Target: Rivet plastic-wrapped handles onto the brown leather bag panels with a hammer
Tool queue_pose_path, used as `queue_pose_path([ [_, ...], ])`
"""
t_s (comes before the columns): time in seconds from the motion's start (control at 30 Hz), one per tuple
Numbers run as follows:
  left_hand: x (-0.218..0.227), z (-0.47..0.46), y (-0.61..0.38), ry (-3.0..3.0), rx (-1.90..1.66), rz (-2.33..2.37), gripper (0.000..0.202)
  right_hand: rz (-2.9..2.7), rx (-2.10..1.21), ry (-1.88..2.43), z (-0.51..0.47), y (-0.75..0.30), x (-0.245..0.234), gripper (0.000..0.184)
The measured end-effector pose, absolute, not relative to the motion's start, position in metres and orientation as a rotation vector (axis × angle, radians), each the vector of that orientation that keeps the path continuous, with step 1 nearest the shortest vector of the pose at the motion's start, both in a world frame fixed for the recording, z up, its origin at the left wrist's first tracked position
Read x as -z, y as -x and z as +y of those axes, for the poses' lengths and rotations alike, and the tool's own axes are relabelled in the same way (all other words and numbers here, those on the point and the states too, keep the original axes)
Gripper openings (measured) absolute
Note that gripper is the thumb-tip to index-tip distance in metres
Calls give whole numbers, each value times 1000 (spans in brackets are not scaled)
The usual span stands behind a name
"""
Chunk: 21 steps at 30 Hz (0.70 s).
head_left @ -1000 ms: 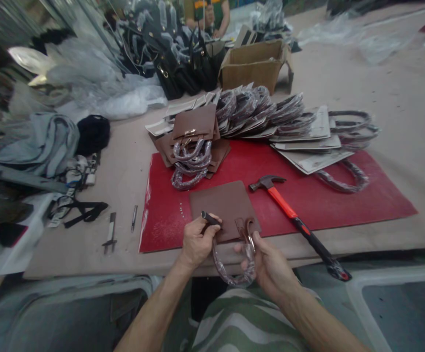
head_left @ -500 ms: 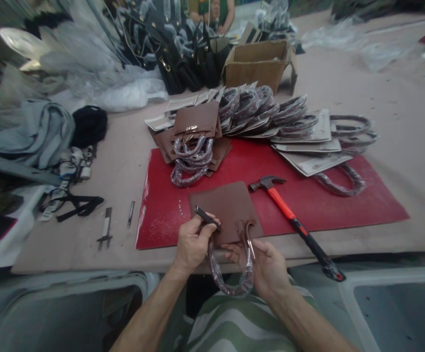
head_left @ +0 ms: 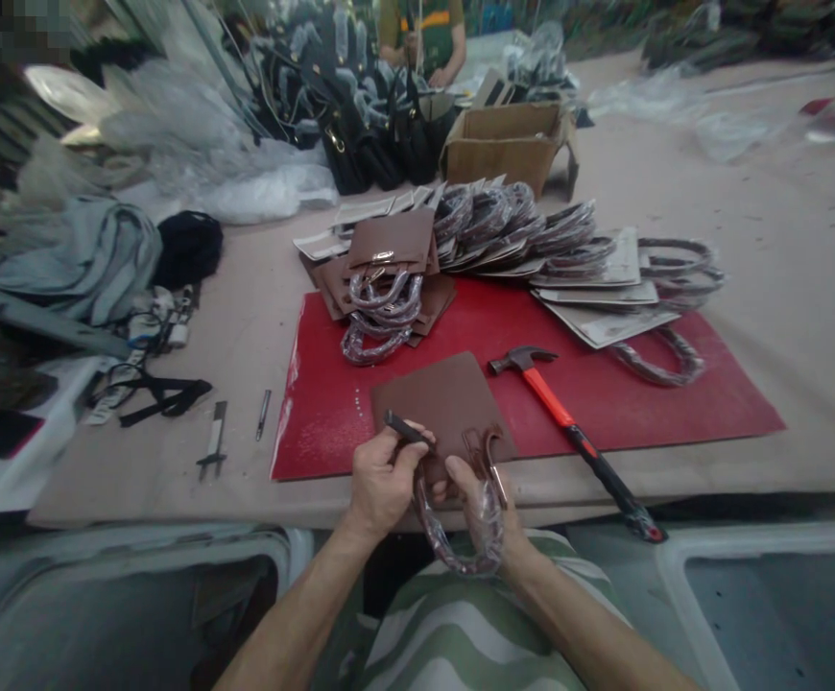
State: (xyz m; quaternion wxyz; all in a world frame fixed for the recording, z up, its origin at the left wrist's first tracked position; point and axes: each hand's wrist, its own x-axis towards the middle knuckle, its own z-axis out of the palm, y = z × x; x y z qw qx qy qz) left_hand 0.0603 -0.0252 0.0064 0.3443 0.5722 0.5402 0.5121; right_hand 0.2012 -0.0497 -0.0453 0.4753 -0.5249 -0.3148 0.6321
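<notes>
My left hand [head_left: 380, 482] pinches a short dark rod-shaped tool [head_left: 404, 426], its lower end by the near edge of a brown leather bag panel [head_left: 436, 392]. A plastic-wrapped handle [head_left: 441, 547] loops from that edge towards me. My right hand [head_left: 481, 499] is closed on the panel's near edge, thumb on top and fingertips partly hidden below, with the handle loop round it. The handle's free brown tab [head_left: 490, 443] with a metal ring curls up beside the thumb. Right of the panel, a claw hammer [head_left: 554, 408] with an orange and black handle lies on the red mat [head_left: 705, 413].
Brown panels with wrapped handles [head_left: 389, 240] are piled behind the mat's left half; more pieces [head_left: 590, 317] fan out to the right. A cardboard box [head_left: 500, 144] and black bags [head_left: 360, 154] stand farther back. Small metal tools [head_left: 212, 441] lie left. A person [head_left: 439, 43] is across the table.
My right thumb has moved left from beside the handle onto the panel's near edge, and that hand has closed. My left hand still holds the rod-shaped tool in nearly the same place.
</notes>
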Motion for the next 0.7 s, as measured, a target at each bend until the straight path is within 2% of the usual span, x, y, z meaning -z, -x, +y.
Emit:
queue_pose_path([
  [0.1, -5, -24, -61, -1181, -1376, 1375, 16, -732, -1586, 1251, -49, -198, 44, 42],
  [0.4, -9, -22, -60, -1111, -1319, 1367, 19, -581, -1647, 1143, -50, -198, 41, 31],
  [0.7, -17, -27, -59, -1006, -1344, 1298, 20, -499, -1718, 1057, -51, -194, 39, 32],
])
